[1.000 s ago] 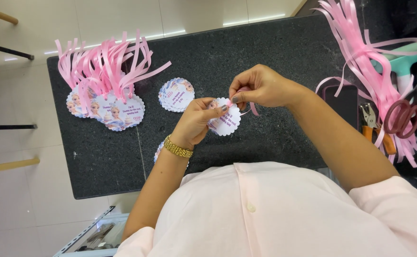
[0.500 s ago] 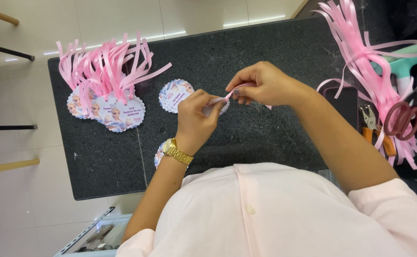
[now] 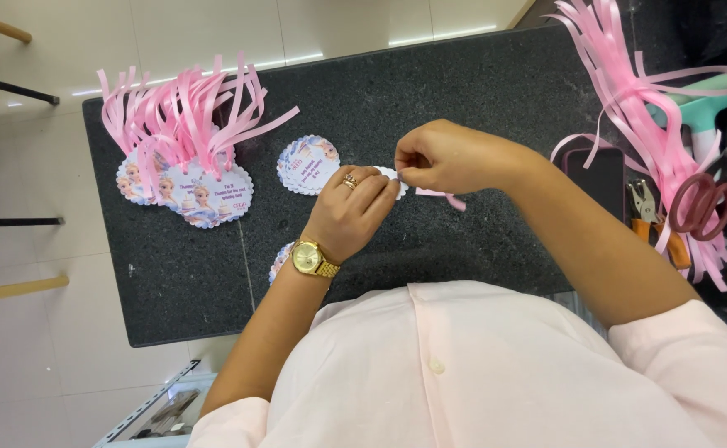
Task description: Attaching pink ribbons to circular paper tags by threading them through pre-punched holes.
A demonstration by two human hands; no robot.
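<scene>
Over a dark tabletop (image 3: pixel 480 91), a person's left hand (image 3: pixel 353 207) and right hand (image 3: pixel 440 158) meet, fingers pinched on a scalloped paper tag (image 3: pixel 393 177) and a pink ribbon (image 3: pixel 446 197) trailing from beneath the right hand. Tag and ribbon look light, thin and easily creased, best held by the tag's edge and near the ribbon's end. A stack of finished tags (image 3: pixel 185 195) lies well to the left.
</scene>
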